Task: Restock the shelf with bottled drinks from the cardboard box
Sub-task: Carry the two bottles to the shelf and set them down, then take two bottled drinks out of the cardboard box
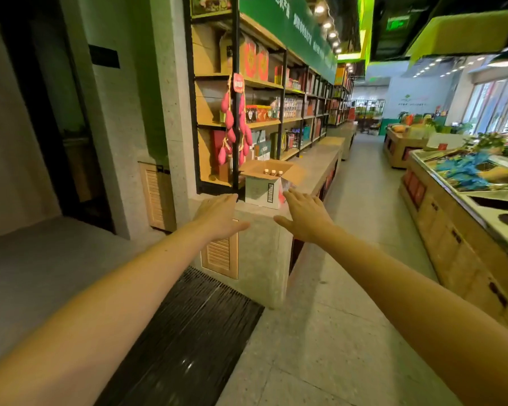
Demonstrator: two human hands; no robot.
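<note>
An open cardboard box stands on the end of a long stone counter, its flaps spread wide. Three bottle tops with orange necks show inside it. Behind the counter rises a black-framed wooden shelf holding boxes, jars and bottles. My left hand is stretched out, fingers apart, just left of and below the box, holding nothing. My right hand is also spread and empty, its fingertips close to the box's right front corner. Neither hand touches the box.
A string of pink sweet-potato decorations hangs on the shelf post left of the box. A dark floor grate lies below the counter end. The tiled aisle runs ahead, with wooden display counters of goods on the right.
</note>
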